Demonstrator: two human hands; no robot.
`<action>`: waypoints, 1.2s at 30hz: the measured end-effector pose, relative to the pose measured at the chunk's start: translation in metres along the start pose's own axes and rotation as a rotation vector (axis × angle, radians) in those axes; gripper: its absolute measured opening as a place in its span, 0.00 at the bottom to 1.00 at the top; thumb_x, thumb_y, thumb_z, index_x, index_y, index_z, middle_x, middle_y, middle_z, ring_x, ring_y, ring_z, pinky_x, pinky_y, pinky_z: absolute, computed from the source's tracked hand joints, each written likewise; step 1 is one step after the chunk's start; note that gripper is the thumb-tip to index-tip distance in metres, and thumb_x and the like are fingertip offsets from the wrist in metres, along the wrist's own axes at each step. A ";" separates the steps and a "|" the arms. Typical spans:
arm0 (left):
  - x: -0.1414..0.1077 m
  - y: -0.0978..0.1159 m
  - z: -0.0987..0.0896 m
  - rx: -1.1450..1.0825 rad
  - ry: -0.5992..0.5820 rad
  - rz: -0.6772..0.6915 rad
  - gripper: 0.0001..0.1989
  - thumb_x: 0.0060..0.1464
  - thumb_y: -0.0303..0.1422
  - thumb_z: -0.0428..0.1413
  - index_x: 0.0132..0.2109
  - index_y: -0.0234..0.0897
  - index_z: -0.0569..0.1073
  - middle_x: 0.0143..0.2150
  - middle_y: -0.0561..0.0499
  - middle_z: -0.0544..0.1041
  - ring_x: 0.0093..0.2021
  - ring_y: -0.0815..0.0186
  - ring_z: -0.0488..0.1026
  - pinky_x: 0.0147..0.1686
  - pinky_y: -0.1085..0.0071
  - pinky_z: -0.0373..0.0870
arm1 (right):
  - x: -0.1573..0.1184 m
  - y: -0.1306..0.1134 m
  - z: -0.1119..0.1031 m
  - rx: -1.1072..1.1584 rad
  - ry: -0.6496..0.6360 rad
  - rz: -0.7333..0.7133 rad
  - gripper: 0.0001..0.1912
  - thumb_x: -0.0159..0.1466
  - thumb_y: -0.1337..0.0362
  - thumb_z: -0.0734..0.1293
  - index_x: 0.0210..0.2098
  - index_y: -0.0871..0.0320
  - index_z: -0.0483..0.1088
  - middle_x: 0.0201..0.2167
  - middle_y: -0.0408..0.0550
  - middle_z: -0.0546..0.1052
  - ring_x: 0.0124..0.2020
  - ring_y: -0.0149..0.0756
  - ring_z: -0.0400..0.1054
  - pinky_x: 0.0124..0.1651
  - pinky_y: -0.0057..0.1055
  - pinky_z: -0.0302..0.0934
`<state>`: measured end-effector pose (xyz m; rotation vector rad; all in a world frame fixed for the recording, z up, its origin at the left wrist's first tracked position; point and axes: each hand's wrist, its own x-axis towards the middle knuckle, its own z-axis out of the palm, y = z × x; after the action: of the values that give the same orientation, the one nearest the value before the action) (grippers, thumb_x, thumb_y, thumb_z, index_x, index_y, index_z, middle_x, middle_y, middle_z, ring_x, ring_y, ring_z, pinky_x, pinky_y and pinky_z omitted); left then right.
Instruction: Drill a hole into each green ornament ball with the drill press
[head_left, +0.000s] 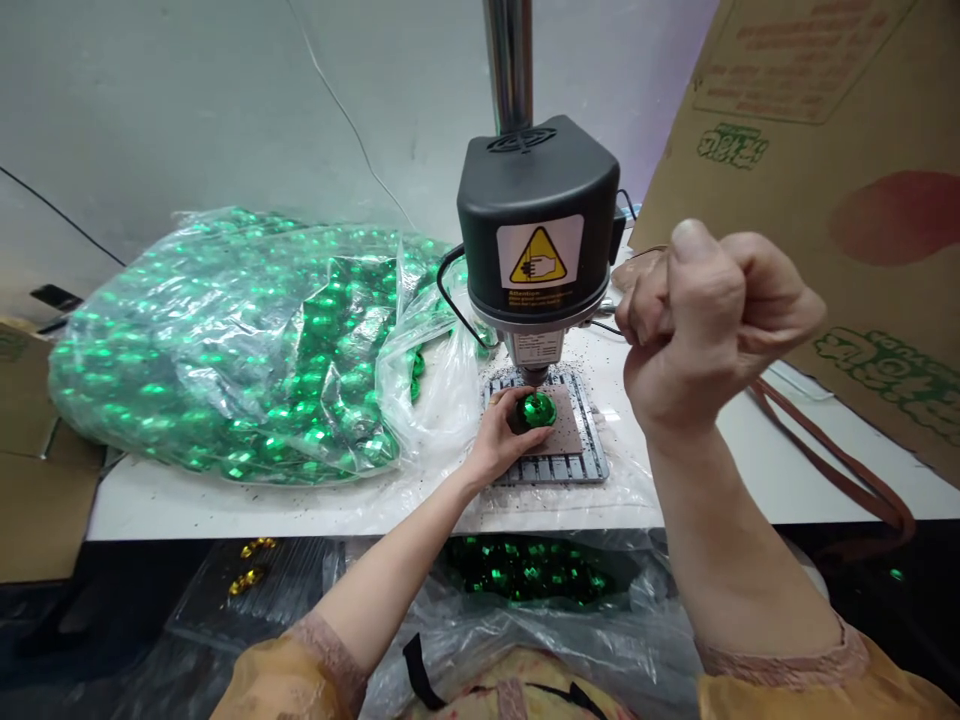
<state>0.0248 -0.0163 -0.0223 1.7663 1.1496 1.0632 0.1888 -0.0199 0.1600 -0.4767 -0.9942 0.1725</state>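
My left hand [504, 432] pinches a shiny green faceted piece [538, 409], rounded in shape, between thumb and fingers. The piece rests on a flat brownish board [566, 425] on the slotted metal base [596, 455] of a small drill press. Right above it is the chuck [531, 373], close to or touching its top; I cannot tell which. My right hand [694, 330] is closed in a fist beside the black drill press head [536, 215], around the lever, most of which the fingers hide.
A large clear bag [225, 350] of green faceted pieces fills the table's left side. Another bag [532, 570] of them lies below the front edge. A cardboard box [810, 130] stands at right, near a brown strap [832, 455]. Dark shavings litter the white table [435, 505].
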 end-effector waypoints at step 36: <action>0.000 -0.005 0.003 -0.001 0.004 0.040 0.28 0.52 0.43 0.73 0.56 0.42 0.76 0.57 0.43 0.76 0.60 0.50 0.72 0.64 0.50 0.68 | -0.033 0.019 -0.030 0.015 -0.138 -0.308 0.23 0.64 0.70 0.65 0.22 0.57 0.44 0.16 0.36 0.50 0.15 0.22 0.44 0.19 0.30 0.46</action>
<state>0.0256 -0.0154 -0.0278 1.7940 1.1199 1.0908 0.1978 -0.0239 0.1129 -0.2955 -1.1872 -0.0646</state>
